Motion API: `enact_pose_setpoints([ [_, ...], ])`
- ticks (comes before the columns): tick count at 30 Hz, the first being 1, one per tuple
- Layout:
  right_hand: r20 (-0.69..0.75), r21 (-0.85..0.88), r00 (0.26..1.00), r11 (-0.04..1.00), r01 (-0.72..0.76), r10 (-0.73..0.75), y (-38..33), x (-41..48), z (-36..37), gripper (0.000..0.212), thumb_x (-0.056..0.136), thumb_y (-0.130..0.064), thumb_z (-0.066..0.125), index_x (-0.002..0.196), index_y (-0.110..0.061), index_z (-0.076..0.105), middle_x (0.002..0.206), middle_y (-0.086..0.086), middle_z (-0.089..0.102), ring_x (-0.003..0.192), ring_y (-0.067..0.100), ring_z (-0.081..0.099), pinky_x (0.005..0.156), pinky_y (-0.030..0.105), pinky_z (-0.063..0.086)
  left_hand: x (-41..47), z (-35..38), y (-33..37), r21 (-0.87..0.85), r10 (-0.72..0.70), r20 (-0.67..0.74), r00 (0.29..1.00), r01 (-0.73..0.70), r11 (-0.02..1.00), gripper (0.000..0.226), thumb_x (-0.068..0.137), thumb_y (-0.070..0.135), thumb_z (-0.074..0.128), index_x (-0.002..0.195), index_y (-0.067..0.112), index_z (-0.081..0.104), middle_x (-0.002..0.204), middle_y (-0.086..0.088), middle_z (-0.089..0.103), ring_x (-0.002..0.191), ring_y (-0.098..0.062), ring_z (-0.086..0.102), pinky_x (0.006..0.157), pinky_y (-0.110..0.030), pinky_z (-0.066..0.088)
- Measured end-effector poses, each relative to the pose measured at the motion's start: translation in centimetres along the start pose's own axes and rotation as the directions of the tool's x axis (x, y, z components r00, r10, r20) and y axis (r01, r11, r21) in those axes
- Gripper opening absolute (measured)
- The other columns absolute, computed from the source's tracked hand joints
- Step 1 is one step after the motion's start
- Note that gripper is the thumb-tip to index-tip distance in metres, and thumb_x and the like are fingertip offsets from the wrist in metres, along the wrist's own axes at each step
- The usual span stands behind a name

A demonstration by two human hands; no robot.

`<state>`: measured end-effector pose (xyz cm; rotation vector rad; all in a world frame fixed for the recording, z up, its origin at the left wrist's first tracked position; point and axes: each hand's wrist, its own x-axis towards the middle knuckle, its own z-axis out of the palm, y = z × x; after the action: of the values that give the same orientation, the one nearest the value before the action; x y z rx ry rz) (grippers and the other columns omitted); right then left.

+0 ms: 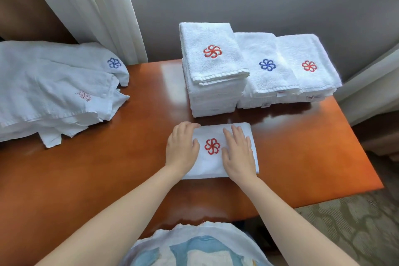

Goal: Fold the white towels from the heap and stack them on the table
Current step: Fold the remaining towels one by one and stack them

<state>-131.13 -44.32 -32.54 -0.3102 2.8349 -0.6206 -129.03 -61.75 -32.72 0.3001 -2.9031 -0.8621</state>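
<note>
A folded white towel (212, 158) with a red pinwheel emblem lies flat on the orange-brown table (121, 168) in front of me. My left hand (181, 149) rests on its left part, fingers reaching the far left corner. My right hand (238, 153) presses flat on its right half, fingers straight. Behind it stand three stacks of folded towels: a tall one (210, 67) with a red emblem, a lower one (264, 67) with a blue emblem, and one (308, 65) with a red emblem. The heap of unfolded towels (54, 90) lies at the table's left.
A white curtain (90, 6) hangs behind the heap. A grey wall (259, 6) under a window sill runs behind the stacks. The table's right edge drops to patterned carpet (356, 222). Another curtain edge (371, 84) hangs at far right.
</note>
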Motion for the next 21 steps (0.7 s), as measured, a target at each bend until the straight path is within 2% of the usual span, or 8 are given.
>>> enact_pose_setpoints([
  [3, -0.005, -0.045, 1.000, 0.999, -0.008, 0.007, 1.2, 0.9, -0.5, 0.057, 0.103, -0.013, 0.037, 0.157, -0.019, 0.019, 0.167, 0.002, 0.006, 0.154, 0.018, -0.003, 0.122, 0.038, -0.007, -0.1, 1.8, 2.5, 0.001, 0.202, 0.133, 0.970, -0.203, 0.979, 0.040, 0.096, 0.012, 0.052, 0.136, 0.016, 0.054, 0.144, -0.003, 0.050, 0.141, -0.019, 0.035, 0.117, -0.034, 0.029],
  [5, 0.030, -0.105, 0.999, 0.994, 0.029, -0.026, 2.1, 1.4, -0.4, 0.059, 0.104, -0.013, 0.034, 0.159, -0.018, 0.014, 0.167, 0.003, 0.003, 0.154, 0.018, -0.005, 0.122, 0.040, -0.008, -0.2, 3.2, 3.4, 0.089, 0.232, 0.242, 0.942, -0.259, 0.962, 0.046, 0.102, 0.019, 0.042, 0.148, 0.013, 0.041, 0.158, -0.006, 0.033, 0.151, -0.023, 0.018, 0.123, -0.035, 0.012],
  [8, 0.112, -0.175, 0.987, 0.976, 0.133, -0.114, 3.0, 1.7, 0.4, 0.059, 0.105, -0.015, 0.030, 0.159, -0.019, 0.009, 0.167, 0.002, -0.002, 0.153, 0.016, -0.012, 0.121, 0.039, -0.013, -0.5, 4.6, 2.9, 0.345, 0.159, 0.376, 0.913, -0.297, 0.890, 0.056, 0.105, 0.034, 0.020, 0.158, 0.018, 0.012, 0.166, -0.005, 0.006, 0.153, -0.022, -0.002, 0.123, -0.041, -0.004],
  [12, 0.179, -0.221, 0.972, 0.956, 0.191, -0.153, 3.8, 1.9, 1.5, 0.058, 0.106, -0.029, 0.025, 0.159, -0.025, 0.004, 0.167, 0.000, -0.006, 0.151, 0.018, -0.019, 0.119, 0.042, -0.019, -0.8, 4.8, 0.3, 0.450, 0.060, 0.418, 0.906, -0.264, 0.853, 0.065, 0.098, 0.059, 0.006, 0.156, 0.033, -0.008, 0.166, 0.000, -0.009, 0.152, -0.020, -0.015, 0.120, -0.052, -0.013],
  [14, 0.196, -0.237, 0.969, 0.951, 0.198, -0.153, 4.4, 1.9, 1.9, 0.059, 0.105, -0.039, 0.024, 0.159, -0.029, -0.001, 0.167, -0.001, -0.011, 0.150, 0.019, -0.023, 0.119, 0.042, -0.021, -1.0, 4.5, -1.0, 0.494, 0.027, 0.402, 0.915, -0.242, 0.835, 0.073, 0.091, 0.072, -0.001, 0.154, 0.036, -0.014, 0.165, 0.002, -0.016, 0.151, -0.024, -0.020, 0.118, -0.057, -0.013],
  [16, 0.190, -0.241, 0.976, 0.958, 0.153, -0.108, 5.3, 2.0, 1.9, 0.064, 0.102, -0.052, 0.024, 0.157, -0.034, -0.003, 0.166, -0.003, -0.016, 0.150, 0.025, -0.024, 0.120, 0.045, -0.017, -1.1, 4.2, -1.8, 0.515, 0.001, 0.393, 0.920, -0.221, 0.828, 0.083, 0.085, 0.082, -0.003, 0.154, 0.037, -0.014, 0.164, 0.001, -0.019, 0.150, -0.028, -0.021, 0.118, -0.061, -0.007],
  [18, 0.172, -0.225, 0.984, 0.971, 0.087, -0.048, 6.3, 2.1, 1.6, 0.071, 0.097, -0.065, 0.023, 0.157, -0.038, -0.003, 0.165, -0.005, -0.017, 0.150, 0.032, -0.021, 0.121, 0.047, -0.009, -1.0, 4.0, -2.2, 0.505, 0.006, 0.407, 0.914, -0.230, 0.832, 0.093, 0.080, 0.089, 0.002, 0.156, 0.036, -0.010, 0.164, -0.001, -0.018, 0.150, -0.030, -0.021, 0.118, -0.063, -0.001],
  [21, 0.162, -0.195, 0.985, 0.977, 0.088, -0.056, 7.1, 2.2, 1.6, 0.078, 0.092, -0.071, 0.020, 0.159, -0.034, 0.008, 0.167, -0.004, -0.008, 0.151, 0.034, -0.013, 0.123, 0.049, 0.002, -0.9, 3.9, -2.6, 0.478, 0.043, 0.439, 0.898, -0.274, 0.834, 0.107, 0.072, 0.097, 0.011, 0.156, 0.035, -0.010, 0.165, -0.004, -0.017, 0.150, -0.033, -0.020, 0.118, -0.064, 0.000],
])
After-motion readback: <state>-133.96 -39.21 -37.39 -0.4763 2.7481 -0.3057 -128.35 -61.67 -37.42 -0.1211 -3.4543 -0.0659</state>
